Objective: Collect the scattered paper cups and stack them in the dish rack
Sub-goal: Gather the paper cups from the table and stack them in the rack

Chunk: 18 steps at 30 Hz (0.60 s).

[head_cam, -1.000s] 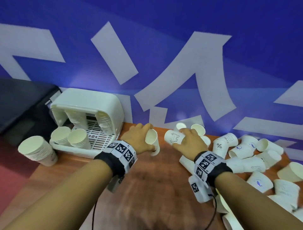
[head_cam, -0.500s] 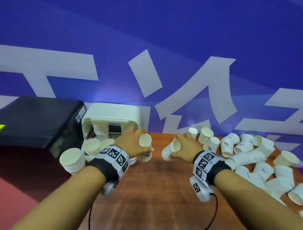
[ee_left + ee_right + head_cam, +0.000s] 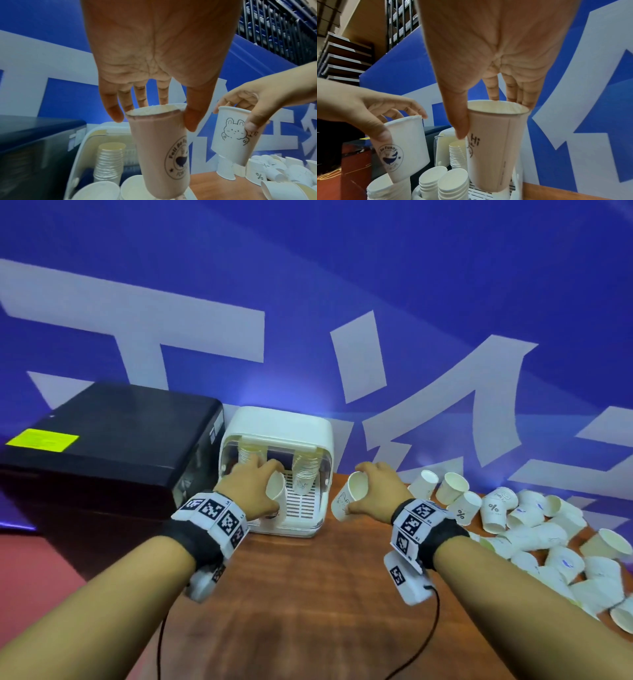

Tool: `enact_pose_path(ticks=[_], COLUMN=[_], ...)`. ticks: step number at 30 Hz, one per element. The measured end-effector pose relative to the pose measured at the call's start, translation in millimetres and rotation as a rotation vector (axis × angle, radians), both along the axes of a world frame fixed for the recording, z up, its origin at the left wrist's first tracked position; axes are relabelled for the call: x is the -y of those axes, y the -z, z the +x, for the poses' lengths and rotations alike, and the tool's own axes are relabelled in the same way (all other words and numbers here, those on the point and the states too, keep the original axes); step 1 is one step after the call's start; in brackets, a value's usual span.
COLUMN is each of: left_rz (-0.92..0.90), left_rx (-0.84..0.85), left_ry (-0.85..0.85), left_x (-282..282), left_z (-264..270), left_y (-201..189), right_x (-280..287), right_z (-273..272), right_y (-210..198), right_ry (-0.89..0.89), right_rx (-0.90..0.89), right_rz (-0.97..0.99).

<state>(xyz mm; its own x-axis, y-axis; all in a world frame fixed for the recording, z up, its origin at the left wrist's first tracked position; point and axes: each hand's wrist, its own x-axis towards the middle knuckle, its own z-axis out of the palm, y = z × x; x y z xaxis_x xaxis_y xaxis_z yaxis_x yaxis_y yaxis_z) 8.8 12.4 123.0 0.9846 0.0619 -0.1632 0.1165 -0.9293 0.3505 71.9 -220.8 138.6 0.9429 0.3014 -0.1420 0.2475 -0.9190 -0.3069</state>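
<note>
My left hand (image 3: 260,491) grips a whale-logo paper cup (image 3: 161,148) by its rim, in front of the white dish rack (image 3: 277,426). In the right wrist view that whale-logo cup (image 3: 406,147) has its base in the mouth of a cup stack (image 3: 385,189). My right hand (image 3: 363,491) holds a bunny-print cup (image 3: 346,501) by the rim, just right of the rack. Inside the rack stand stacked cups (image 3: 305,474), with two more stacks (image 3: 443,182) leaning at its front. Many loose cups (image 3: 534,529) lie on the table's right side.
A black box (image 3: 102,440) with a yellow label stands left of the rack. The brown table (image 3: 308,594) runs up to a blue and white wall (image 3: 411,302). Wrist cables hang below both forearms.
Both hands have carried their cups leftward to the rack. The left hand has gone from the table's middle to the rack's front, and the right hand has left the loose pile.
</note>
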Motion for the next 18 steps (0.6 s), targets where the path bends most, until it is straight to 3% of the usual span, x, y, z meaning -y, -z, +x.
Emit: enact_pose_path(ticks=[10, 18], left_rz=[0.150, 0.131], left_rx=[-0.035, -0.051], left_ry=[-0.199, -0.113], left_x=[-47.1, -79.5], left_z=[-2.6, 25.1], left_y=[-10.2, -0.5], right_x=[-36.8, -63.5], right_z=[6.5, 11.9], right_y=[24.7, 28.0], right_ry=[-0.074, -0.023], right_rx=[-0.039, -0.110], right_rz=[0.105, 0.151])
